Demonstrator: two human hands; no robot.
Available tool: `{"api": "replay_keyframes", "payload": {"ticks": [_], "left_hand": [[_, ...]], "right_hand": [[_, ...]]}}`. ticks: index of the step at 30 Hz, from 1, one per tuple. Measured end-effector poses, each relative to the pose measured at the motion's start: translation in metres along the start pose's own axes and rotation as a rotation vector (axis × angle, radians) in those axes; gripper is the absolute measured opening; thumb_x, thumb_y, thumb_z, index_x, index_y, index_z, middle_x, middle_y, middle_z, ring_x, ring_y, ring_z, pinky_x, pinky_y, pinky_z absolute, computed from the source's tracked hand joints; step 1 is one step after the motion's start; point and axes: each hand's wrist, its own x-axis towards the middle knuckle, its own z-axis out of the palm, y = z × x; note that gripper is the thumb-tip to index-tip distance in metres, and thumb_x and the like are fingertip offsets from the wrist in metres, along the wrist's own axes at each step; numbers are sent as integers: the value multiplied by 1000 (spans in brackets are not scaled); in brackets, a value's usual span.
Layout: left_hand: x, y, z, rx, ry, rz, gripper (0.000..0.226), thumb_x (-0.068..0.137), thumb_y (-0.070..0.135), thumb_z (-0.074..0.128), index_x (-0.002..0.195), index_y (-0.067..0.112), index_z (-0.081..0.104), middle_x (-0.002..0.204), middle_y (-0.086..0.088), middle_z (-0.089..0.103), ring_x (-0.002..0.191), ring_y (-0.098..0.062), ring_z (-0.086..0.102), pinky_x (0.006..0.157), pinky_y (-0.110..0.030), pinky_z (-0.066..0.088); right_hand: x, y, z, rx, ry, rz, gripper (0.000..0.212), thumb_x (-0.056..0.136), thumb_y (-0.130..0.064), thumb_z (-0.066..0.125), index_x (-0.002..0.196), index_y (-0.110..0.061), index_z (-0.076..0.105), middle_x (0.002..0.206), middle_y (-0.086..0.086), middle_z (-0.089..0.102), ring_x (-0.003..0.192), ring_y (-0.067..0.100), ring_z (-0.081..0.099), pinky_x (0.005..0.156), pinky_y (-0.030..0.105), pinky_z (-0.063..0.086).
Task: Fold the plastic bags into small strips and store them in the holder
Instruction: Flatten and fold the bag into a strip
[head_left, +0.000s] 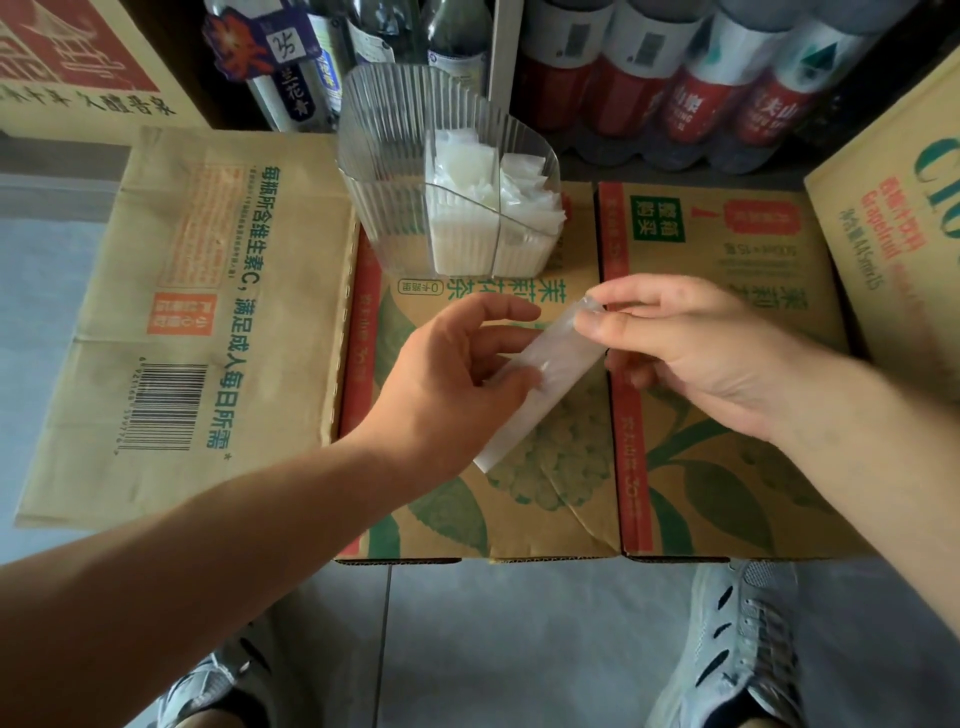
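A clear plastic bag folded into a long narrow strip (540, 384) slants above the printed cardboard box (717, 467). My right hand (685, 348) pinches its upper end between thumb and fingers. My left hand (457, 374) holds the strip near its middle, thumb under it and fingers spread. The strip's lower end hangs free past my left wrist. Behind the hands stands a clear ribbed holder (395, 208) with a divider; its right-hand sections hold several folded white bags (467, 171), its left section looks bare.
A flattened cardboard box (182, 322) lies to the left, a tall carton (893, 208) rises at the right. Bottled drinks (675, 78) line the back. Grey floor tiles and my two sneakers (737, 644) show below the box edge.
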Motion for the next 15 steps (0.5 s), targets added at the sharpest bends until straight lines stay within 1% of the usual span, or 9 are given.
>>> {"api": "replay_keyframes", "payload": {"ticks": [1,3,5,6,9,10,12,13,15], "left_hand": [[-1,0,0,-2,-3,5,39,89,-10,68,110,22,64,99,2,79,85,-22,74,83,-51,59],[-1,1,-1,-23,-18,3,38,89,-11,68,112,20,63,99,0,79,86,-21,75,82,-44,60],[-1,0,-1,-44,-21,-10,38,89,-11,68,112,19,63,99,-2,79,87,-24,75,81,-42,59],[-1,-1,-2,-57,-15,-23,38,89,-11,69,112,19,64,99,-3,79,88,-25,75,81,-43,59],[0,-1,-5,-75,15,-62,35,88,-9,71,111,16,65,97,-4,79,82,-20,73,76,-37,58],[0,-2,-6,-57,18,-69,33,88,-8,72,110,15,67,95,-4,79,80,-19,72,75,-34,58],[1,-3,-9,19,23,-85,26,88,-6,72,105,13,71,90,-5,79,78,-21,71,77,-36,58],[2,-2,-12,53,33,-106,22,88,-6,72,102,11,73,87,-7,79,77,-25,72,78,-38,60],[2,3,-16,29,70,-203,13,90,-5,71,99,4,71,83,-14,78,77,-30,74,76,-39,63]], "right_hand": [[-1,1,0,41,-40,18,58,66,-40,81,117,-14,71,102,5,75,79,13,62,67,30,44],[-2,3,5,135,-71,24,36,79,-29,76,108,-6,73,88,1,73,73,11,59,64,28,42],[-3,6,9,193,-46,-5,12,91,-17,70,98,-8,71,84,0,72,75,11,61,64,27,47],[-4,7,11,192,-31,-34,7,93,-15,68,96,-9,71,86,1,73,78,12,64,67,27,50],[-5,8,14,158,50,-151,6,95,-11,67,92,-12,72,89,2,75,85,13,70,79,27,57],[-5,7,15,154,87,-196,8,95,-10,67,91,-14,72,86,0,75,83,10,70,78,24,57],[-7,4,13,119,171,-293,11,95,-10,67,89,-18,71,77,-8,73,74,1,67,68,16,53],[-8,2,11,89,213,-347,12,96,-11,67,89,-21,71,74,-11,72,71,-1,66,65,14,51],[-12,-1,5,19,290,-474,13,97,-14,67,90,-25,70,75,-16,71,72,-1,65,66,13,51]]}}
